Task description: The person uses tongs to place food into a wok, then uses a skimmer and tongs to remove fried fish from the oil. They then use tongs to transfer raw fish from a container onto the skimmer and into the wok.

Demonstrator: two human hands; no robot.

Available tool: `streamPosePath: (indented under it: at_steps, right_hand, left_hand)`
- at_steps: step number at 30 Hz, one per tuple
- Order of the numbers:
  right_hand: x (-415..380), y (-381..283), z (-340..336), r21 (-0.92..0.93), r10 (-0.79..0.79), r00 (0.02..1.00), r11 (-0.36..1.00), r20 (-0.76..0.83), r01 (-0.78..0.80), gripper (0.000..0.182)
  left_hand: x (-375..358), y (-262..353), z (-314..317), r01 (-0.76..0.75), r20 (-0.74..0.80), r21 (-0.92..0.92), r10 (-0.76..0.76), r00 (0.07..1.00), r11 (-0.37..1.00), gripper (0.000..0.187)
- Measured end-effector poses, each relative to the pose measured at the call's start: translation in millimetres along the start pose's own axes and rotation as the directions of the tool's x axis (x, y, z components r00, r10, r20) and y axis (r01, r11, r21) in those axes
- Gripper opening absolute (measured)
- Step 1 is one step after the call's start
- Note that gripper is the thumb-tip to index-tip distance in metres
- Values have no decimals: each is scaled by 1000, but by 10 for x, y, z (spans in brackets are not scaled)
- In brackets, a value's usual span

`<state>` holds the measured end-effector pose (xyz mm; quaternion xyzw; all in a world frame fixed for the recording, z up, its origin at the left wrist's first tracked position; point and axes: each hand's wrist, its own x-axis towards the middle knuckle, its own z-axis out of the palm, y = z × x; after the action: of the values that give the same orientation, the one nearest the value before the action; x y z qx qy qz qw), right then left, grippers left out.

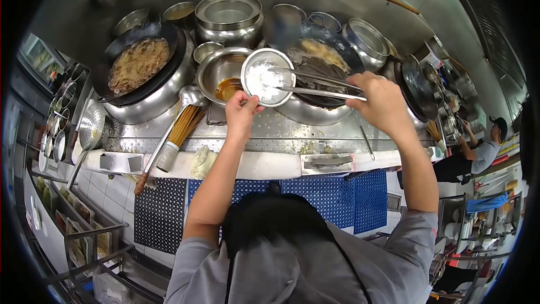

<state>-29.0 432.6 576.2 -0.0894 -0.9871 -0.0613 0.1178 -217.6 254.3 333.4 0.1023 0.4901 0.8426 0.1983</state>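
Observation:
My left hand [243,114] grips the near rim of a small metal bowl [246,73], tilted toward me. White powder [262,83] lies inside it. In my right hand [379,101] is a pair of metal tongs [320,93], whose arms reach left with their tips in the powder. Behind the tongs sits a dark wok [351,56] with oil and a yellowish frying mass [323,53]. Just left of the small bowl stands a wider metal bowl [205,79] with some brown liquid [228,89], partly hidden by the small bowl.
Another wok [179,50] holds bubbling brown oil [140,65] at left. A ladle [194,95], a bamboo brush [185,126], a skimmer [91,126] and a cloth [203,163] are near the counter's front. Lidded pots [228,36] line the back. A co-worker [485,149] stands far right.

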Motion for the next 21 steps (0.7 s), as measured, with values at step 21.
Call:
streamPosePath:
  at_steps: [21]
  right_hand:
    - [1079, 701, 1442, -147, 446, 895, 885, -9, -442, 36]
  left_hand:
    - [-366, -135, 36, 210, -78, -167, -225, 971, 963, 19]
